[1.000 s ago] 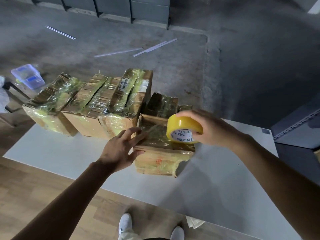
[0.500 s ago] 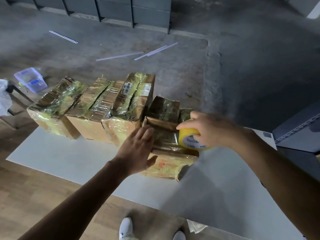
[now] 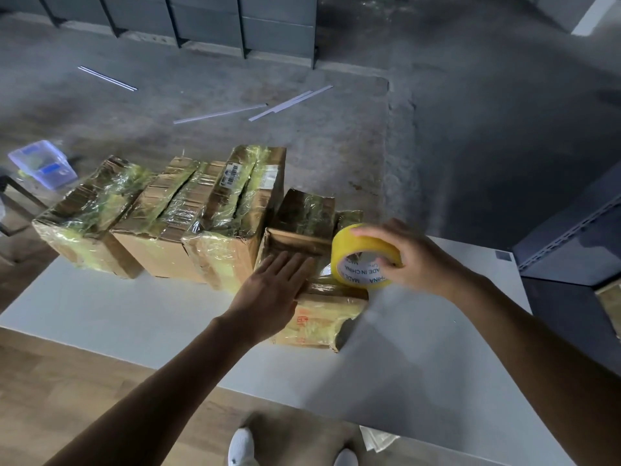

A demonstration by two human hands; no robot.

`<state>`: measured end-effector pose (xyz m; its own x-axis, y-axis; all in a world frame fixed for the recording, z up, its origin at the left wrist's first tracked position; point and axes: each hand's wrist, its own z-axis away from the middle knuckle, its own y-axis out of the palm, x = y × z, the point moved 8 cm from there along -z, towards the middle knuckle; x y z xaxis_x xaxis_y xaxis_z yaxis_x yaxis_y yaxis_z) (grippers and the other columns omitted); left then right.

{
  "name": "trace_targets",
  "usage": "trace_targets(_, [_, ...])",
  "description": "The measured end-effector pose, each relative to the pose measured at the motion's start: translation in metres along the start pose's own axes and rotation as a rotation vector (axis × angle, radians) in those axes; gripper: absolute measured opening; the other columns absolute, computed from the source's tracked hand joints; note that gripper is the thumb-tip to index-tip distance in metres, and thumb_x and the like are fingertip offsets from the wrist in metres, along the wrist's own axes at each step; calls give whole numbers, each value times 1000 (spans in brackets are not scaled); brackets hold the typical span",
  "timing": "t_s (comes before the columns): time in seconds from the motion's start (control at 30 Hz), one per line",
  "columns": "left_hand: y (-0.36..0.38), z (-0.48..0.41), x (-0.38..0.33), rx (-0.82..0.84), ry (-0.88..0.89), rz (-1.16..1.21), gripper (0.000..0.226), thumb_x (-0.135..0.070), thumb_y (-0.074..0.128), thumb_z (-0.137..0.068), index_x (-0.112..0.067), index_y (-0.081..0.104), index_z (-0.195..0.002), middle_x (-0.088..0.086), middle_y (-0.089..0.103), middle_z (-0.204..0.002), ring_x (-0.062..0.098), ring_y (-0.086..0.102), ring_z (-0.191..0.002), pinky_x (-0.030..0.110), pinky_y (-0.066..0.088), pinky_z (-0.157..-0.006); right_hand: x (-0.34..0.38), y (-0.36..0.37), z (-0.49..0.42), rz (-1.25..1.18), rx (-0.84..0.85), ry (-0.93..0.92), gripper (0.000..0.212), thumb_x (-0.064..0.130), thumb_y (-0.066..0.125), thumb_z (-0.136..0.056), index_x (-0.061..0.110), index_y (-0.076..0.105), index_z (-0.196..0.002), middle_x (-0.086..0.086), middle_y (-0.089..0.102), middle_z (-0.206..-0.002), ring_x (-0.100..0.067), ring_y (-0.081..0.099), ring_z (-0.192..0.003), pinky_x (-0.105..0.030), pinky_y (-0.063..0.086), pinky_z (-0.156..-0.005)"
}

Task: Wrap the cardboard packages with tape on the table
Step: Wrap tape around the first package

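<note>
Two hands on one package, head view. My left hand (image 3: 268,294) lies flat, fingers straight and together, pressing the top of the nearest cardboard package (image 3: 322,317), which sits mid-way along the white table (image 3: 100,307). My right hand (image 3: 413,260) grips the yellow tape roll (image 3: 363,240), fingers curled over its rim. Half a second back the roll was low against the package top; now it is lifted and tilted, printed core toward me, at 3 o'clock of my left hand, which has slid forward. I judge a strip is being drawn off for another pass; the strip itself I cannot make out. Room: a row of wrapped packages (image 3: 161,230) stands just beside at 9 o'clock, and a smaller wrapped package (image 3: 305,210) sits close behind at 12; bare tabletop lies open from 3 to 5 o'clock, with the near table edge close at 6
</note>
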<state>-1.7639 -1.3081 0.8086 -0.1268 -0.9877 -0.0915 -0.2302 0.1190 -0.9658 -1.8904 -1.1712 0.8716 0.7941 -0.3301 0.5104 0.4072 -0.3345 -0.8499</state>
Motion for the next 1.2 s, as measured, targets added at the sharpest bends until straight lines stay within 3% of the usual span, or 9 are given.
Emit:
trace_targets(0.27, [6, 11, 17, 77, -41, -8, 74, -22, 82, -69, -5, 53, -135, 17, 57, -133, 38, 54, -123, 49, 38, -107, -8, -8, 0, 437, 248, 4, 67, 15, 50, -84, 62, 38, -130, 10, 31, -84, -18, 49, -70, -21, 36, -57])
trace_targets(0.43, [8, -4, 5, 241, -107, -216, 69, -35, 79, -65, 0, 60, -122, 22, 62, -119, 40, 59, -108, 51, 48, -95, -12, 16, 11, 527, 362, 40, 61, 17, 43, -91, 58, 38, -135, 6, 31, -87, -16, 44, -67, -22, 27, -56])
trace_targets(0.57, [9, -21, -26, 201, -67, -282, 62, -12, 75, -62, 5, 59, -119, 24, 61, -109, 36, 60, -96, 45, 54, -79, -17, 11, 14, 562, 351, 44, 58, 17, 46, -92, 55, 41, -136, 4, 34, -89, -16, 44, -66, -20, 27, -53])
trace_targets(0.7, [20, -28, -50, 206, 20, -203, 70, -21, 75, -65, 5, 54, -127, 22, 59, -116, 37, 57, -108, 45, 51, -89, -16, 10, 22, 569, 351, 61, 57, 17, 48, -93, 51, 40, -137, 3, 36, -93, -18, 48, -72, -22, 29, -55])
trace_targets(0.8, [21, -32, -54, 237, -17, -150, 57, -31, 65, -82, -1, 51, -128, 17, 55, -120, 32, 54, -111, 42, 46, -95, -11, 11, 24, 573, 321, 21, 56, 17, 47, -93, 51, 40, -138, 3, 35, -93, -18, 48, -72, -16, 22, -51])
trace_targets(0.9, [22, -30, -52, 239, -80, -143, 74, -27, 70, -81, -17, 35, -145, 17, 54, -117, 32, 54, -110, 52, 46, -94, -21, 18, 29, 517, 287, 9, 60, 17, 50, -91, 52, 38, -139, 5, 38, -95, -18, 50, -73, -13, 25, -53])
trace_targets(1.03, [21, -24, -49, 66, -52, -92, 60, -13, 79, -69, -10, 60, -125, 20, 63, -105, 37, 62, -101, 55, 52, -80, -60, 35, 55, 33, 159, 191, 71, 11, 57, -81, 53, 35, -134, 12, 45, -112, -14, 54, -96, -25, 46, -74])
trace_targets(1.1, [12, -16, -47, -52, -26, -7, 41, -15, 63, -80, -9, 62, -120, 16, 62, -112, 36, 59, -109, 51, 50, -84, -59, 34, 58, -100, 3, 189, 65, 9, 62, -76, 46, 43, -126, 12, 50, -123, -9, 51, -112, -28, 47, -90])
trace_targets(1.2, [-6, -6, -41, -188, -35, 101, 38, -17, 52, -87, -9, 60, -123, 9, 63, -121, 31, 57, -116, 48, 49, -94, -36, 10, 51, -218, -268, 129, 62, 2, 66, -71, 39, 47, -118, 19, 53, -115, 7, 50, -110, -9, 38, -90])
